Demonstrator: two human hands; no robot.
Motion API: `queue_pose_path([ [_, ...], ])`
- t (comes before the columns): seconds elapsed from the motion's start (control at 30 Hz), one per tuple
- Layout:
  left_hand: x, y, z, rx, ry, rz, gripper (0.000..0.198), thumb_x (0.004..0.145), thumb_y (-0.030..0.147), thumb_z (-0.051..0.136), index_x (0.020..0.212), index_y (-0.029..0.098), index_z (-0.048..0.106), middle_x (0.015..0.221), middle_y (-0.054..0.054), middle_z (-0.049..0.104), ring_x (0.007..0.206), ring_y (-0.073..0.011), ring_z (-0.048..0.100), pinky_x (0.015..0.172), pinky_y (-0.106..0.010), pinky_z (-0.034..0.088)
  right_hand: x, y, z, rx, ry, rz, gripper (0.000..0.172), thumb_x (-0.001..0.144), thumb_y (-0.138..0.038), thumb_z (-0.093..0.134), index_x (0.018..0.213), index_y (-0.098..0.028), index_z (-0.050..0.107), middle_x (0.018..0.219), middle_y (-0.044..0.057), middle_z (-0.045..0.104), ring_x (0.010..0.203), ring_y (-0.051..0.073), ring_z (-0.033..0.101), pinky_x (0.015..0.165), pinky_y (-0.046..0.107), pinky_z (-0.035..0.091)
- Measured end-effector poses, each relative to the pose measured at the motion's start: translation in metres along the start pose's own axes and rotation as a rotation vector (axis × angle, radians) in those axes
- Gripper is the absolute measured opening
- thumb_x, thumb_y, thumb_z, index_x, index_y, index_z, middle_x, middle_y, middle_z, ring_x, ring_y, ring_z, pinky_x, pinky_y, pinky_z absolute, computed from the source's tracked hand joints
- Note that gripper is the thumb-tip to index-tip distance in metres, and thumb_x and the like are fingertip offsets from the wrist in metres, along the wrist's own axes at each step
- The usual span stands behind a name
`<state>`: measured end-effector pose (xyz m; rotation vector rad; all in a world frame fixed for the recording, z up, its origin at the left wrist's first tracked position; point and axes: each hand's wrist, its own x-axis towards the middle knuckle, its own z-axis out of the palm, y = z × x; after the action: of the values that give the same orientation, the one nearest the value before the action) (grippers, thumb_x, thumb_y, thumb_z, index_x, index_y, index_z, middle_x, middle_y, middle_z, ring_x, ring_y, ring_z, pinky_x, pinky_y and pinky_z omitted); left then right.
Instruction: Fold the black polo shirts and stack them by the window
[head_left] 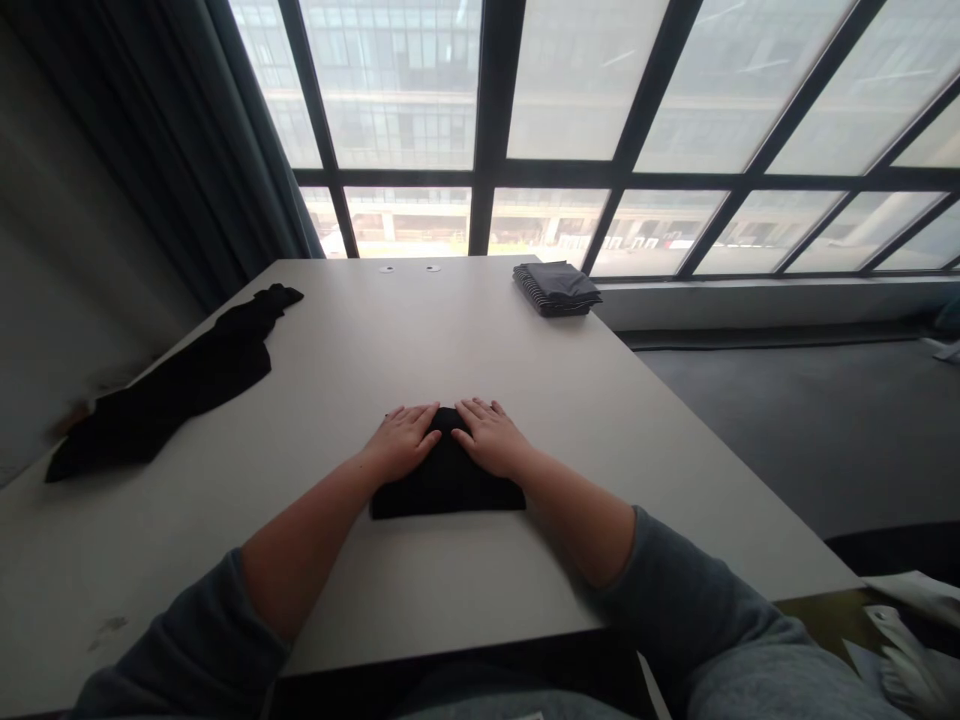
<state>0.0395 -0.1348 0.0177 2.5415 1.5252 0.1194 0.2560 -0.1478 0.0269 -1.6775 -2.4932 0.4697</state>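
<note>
A folded black cloth [448, 485] lies flat on the white table in front of me. My left hand [403, 440] rests palm down on its left part, fingers stretched forward. On its right part lies my right hand [491, 435], also flat with the fingers out. Both thumbs point inward, with a strip of black fabric showing between them. The cloth's far corners are hidden under my hands; its straight near edge is in plain sight.
A black garment [187, 370] lies loosely spread along the table's left edge. At the far right corner sits a stack of folded grey and striped cloths [556, 288]. The white table [360, 350] ends near large windows. A dark curtain [172, 130] hangs at left.
</note>
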Motion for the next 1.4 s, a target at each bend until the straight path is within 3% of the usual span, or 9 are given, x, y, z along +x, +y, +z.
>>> queue_pose_path([
  [0.37,-0.001,-0.030,0.003,-0.114,-0.064,-0.062,0.065,0.107,0.042,0.031,0.167,0.016,0.034,0.174,-0.010,0.024,0.164,-0.0299,0.013,0.132,-0.054,0.017,0.009,0.030,-0.002,0.081,0.008,0.130,0.068,0.109,-0.051,0.038,0.168,-0.018,0.033,0.175,0.009,0.014,0.165,0.032,0.005,0.133,0.059,0.005],
  [0.5,-0.004,-0.032,-0.006,-0.081,0.000,-0.032,0.059,0.107,0.042,0.037,0.160,0.018,0.047,0.169,-0.011,0.038,0.162,-0.0301,0.023,0.132,-0.052,0.019,0.013,0.044,-0.003,0.056,0.073,0.103,0.059,0.107,-0.049,0.046,0.156,-0.015,0.053,0.176,0.013,0.012,0.165,0.036,0.002,0.133,0.058,0.008],
  [0.67,-0.007,-0.015,-0.020,-0.048,0.160,0.020,0.053,0.108,0.049,0.037,0.147,0.020,0.060,0.144,-0.013,0.067,0.134,-0.0300,0.062,0.119,-0.046,0.040,0.016,0.046,0.000,0.086,0.173,-0.100,0.048,0.103,-0.033,0.055,0.143,-0.007,0.061,0.165,0.019,0.039,0.164,0.031,0.012,0.136,0.049,0.018],
  [0.83,0.002,0.006,-0.013,-0.015,0.149,0.100,0.057,0.109,0.049,0.039,0.155,0.019,0.051,0.152,-0.014,0.060,0.141,-0.0314,0.055,0.119,-0.045,0.041,0.020,0.045,0.004,0.148,0.155,-0.171,0.043,0.102,-0.028,0.055,0.138,-0.006,0.062,0.164,0.018,0.041,0.164,0.032,0.013,0.136,0.051,0.020],
  [0.93,0.007,0.009,-0.008,-0.039,0.113,0.083,0.055,0.107,0.049,0.043,0.151,0.018,0.054,0.145,-0.015,0.064,0.133,-0.0320,0.060,0.113,-0.043,0.045,0.018,0.043,0.003,0.219,0.146,-0.192,0.038,0.101,-0.026,0.056,0.135,-0.010,0.063,0.161,0.016,0.045,0.164,0.030,0.016,0.135,0.051,0.022],
  [1.07,0.002,0.005,-0.012,-0.159,0.100,0.042,0.045,0.104,0.049,0.051,0.135,0.020,0.065,0.131,-0.013,0.070,0.121,-0.0312,0.066,0.104,-0.041,0.051,0.012,0.039,-0.002,0.343,0.162,-0.243,0.028,0.096,-0.025,0.062,0.123,-0.017,0.066,0.144,0.013,0.059,0.157,0.029,0.034,0.130,0.050,0.031],
  [1.2,-0.006,0.001,-0.019,-0.278,0.132,0.105,0.039,0.106,0.048,0.045,0.125,0.022,0.066,0.121,-0.011,0.071,0.111,-0.0285,0.068,0.099,-0.041,0.053,0.005,0.037,-0.008,0.623,0.250,-0.143,0.050,0.089,-0.028,0.071,0.135,-0.022,0.055,0.143,0.011,0.056,0.132,0.023,0.059,0.117,0.043,0.047],
  [1.3,-0.009,-0.002,-0.021,-0.347,0.219,0.106,0.041,0.108,0.047,0.037,0.123,0.022,0.065,0.120,-0.011,0.070,0.110,-0.0272,0.067,0.100,-0.041,0.053,-0.003,0.038,-0.018,0.958,0.059,-0.042,0.074,0.090,-0.037,0.073,0.153,-0.030,0.036,0.140,0.009,0.059,0.114,0.020,0.067,0.101,0.038,0.057],
  [1.4,-0.008,-0.007,-0.021,-0.437,0.298,0.057,0.041,0.107,0.047,0.037,0.121,0.021,0.065,0.119,-0.011,0.071,0.110,-0.0271,0.067,0.100,-0.041,0.053,-0.011,0.036,-0.031,1.172,-0.157,-0.122,0.098,0.087,-0.041,0.077,0.166,-0.036,0.019,0.136,0.007,0.064,0.113,0.020,0.069,0.098,0.037,0.059],
])
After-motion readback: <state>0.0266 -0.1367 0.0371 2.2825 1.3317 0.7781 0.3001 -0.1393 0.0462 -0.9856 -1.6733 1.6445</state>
